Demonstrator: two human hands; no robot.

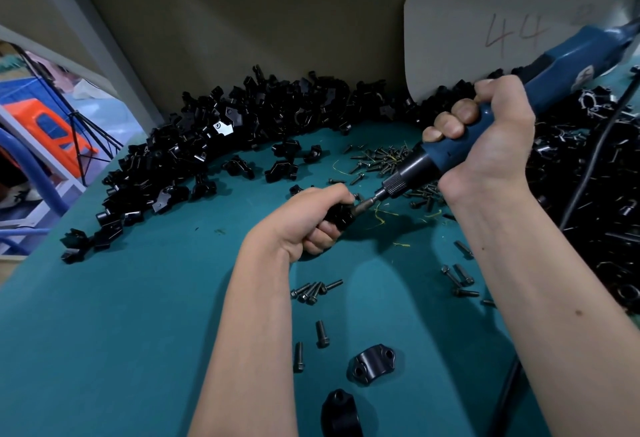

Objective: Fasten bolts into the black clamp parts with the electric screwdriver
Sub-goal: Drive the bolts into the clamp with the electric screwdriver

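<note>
Teal mat covers the desk (121, 315), smooth, with yellow wire-like scraps near centre. Two hands: left hand (308, 220) curled tight round one black clamp part (341, 215), held just above the desk mid-frame; right hand (491, 131) wrapped round the blue electric screwdriver (460, 145), tilted down-left, its knurled black collar and steel bit (369, 201) meeting the held part, bolt there too small to make out. One dark cable (599, 145) runs down the right side. Two loose clamp halves near the bottom edge: one saddle-shaped with two holes (375, 363), one (341, 412) partly cut off by the frame. Big heap of black angular clamp parts (214, 135) arcs along the back and left, too many to count; another black pile (595, 194) at right. Dark socket-head bolts: scatter (381, 159) behind the tool, cluster of about five (313, 291), two singles (322, 334), several at right (460, 280). Beige rounded board (485, 38) marked "44" leans on a drab wall. Orange and blue items (52, 131) beyond left edge.
</note>
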